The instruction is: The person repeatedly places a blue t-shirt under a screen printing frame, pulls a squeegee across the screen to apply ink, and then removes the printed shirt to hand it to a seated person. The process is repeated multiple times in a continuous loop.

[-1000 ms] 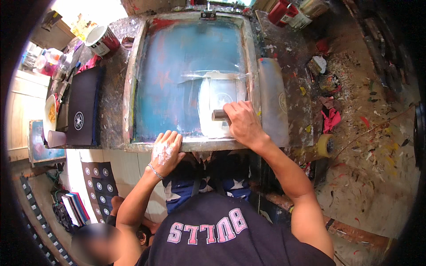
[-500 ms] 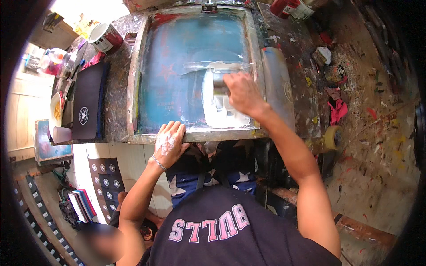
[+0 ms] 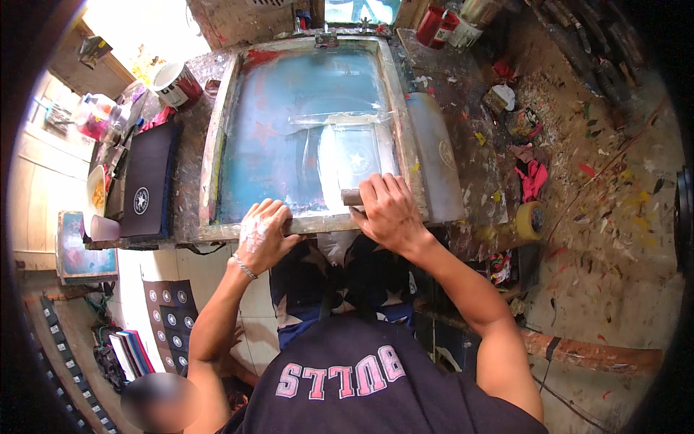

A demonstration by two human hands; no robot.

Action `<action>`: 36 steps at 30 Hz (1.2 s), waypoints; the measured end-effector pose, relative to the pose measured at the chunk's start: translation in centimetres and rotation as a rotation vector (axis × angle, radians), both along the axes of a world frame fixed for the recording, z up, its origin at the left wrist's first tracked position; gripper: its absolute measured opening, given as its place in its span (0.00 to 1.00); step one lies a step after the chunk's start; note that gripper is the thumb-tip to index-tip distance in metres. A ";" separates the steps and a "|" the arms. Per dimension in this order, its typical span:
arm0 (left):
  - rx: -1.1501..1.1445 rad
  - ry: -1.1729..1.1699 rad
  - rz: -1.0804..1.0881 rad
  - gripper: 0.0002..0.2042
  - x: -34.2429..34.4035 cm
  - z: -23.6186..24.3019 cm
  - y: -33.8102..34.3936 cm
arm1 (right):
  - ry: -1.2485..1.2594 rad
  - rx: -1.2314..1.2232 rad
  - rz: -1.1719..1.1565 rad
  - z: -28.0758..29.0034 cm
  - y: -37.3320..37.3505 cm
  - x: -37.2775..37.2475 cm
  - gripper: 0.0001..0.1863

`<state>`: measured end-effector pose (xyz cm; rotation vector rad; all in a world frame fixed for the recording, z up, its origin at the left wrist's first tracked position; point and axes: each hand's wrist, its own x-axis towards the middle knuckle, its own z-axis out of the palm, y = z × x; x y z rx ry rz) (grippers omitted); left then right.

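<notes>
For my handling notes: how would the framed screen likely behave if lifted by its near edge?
The framed screen looks stiff, given its thick rails; it would probably swing rather than lift free, since a metal clamp sits at its far edge. Wet-looking white paste may slide.

The right hand [image 3: 392, 212] hides part of the tool [image 3: 351, 197]. At the lower left, a person's head [image 3: 160, 403] is blurry.

blue framed screen [image 3: 278, 170] (white-smeared), brown squeegee [image 3: 351, 197] near its lower edge
</notes>
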<state>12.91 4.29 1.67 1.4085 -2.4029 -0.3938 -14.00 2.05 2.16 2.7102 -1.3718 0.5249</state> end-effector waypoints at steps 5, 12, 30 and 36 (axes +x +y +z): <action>0.004 0.166 0.012 0.15 0.7 5.9 -1.6 | -0.116 -0.244 0.025 3.7 -0.4 0.0 0.26; -0.307 0.255 0.095 0.25 1.7 13.3 -3.8 | -0.115 -0.491 0.003 11.8 -4.9 0.0 0.35; 0.548 1.397 0.484 0.10 -12.5 -4.3 -5.9 | -0.158 -0.623 -0.016 15.2 -7.5 0.2 0.37; 0.527 1.287 0.728 0.08 -7.8 -5.9 -11.3 | -0.229 -0.597 0.024 16.0 -8.5 0.4 0.36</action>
